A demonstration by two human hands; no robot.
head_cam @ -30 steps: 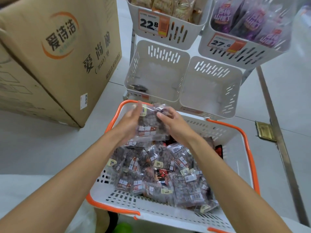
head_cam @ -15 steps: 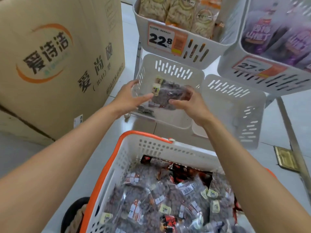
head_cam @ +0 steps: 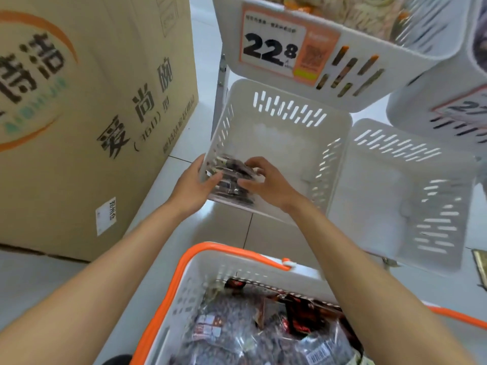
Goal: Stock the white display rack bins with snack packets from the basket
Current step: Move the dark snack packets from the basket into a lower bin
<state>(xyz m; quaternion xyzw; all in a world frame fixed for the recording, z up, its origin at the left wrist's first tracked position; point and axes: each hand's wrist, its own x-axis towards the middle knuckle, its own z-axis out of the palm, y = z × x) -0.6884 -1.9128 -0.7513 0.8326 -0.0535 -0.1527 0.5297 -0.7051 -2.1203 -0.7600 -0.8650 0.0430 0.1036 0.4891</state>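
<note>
Both my hands are down in the near-left corner of the lower left bin (head_cam: 284, 143) of the white rack. Between them I hold a small stack of snack packets (head_cam: 232, 171), dark and clear-wrapped, low against the bin's left wall. My left hand (head_cam: 193, 185) is at the rim with its thumb laid on the left end of the stack; its fingertips are hidden at the bin's edge. My right hand (head_cam: 268, 181) curls over the stack from the right, fingers on top and thumb on the near side.

Just right of this bin sits the lower right bin (head_cam: 390, 196). Above and farther off hang two upper bins; the left one (head_cam: 395, 72) holds pale packets and bears a price tag (head_cam: 274, 52) reading 22.8.

Near me, under my forearms, is the white basket (head_cam: 216, 270) with its orange rim, and more packets (head_cam: 237, 335) are heaped in it. A big cardboard box (head_cam: 92, 122) stands on the floor to the left.
</note>
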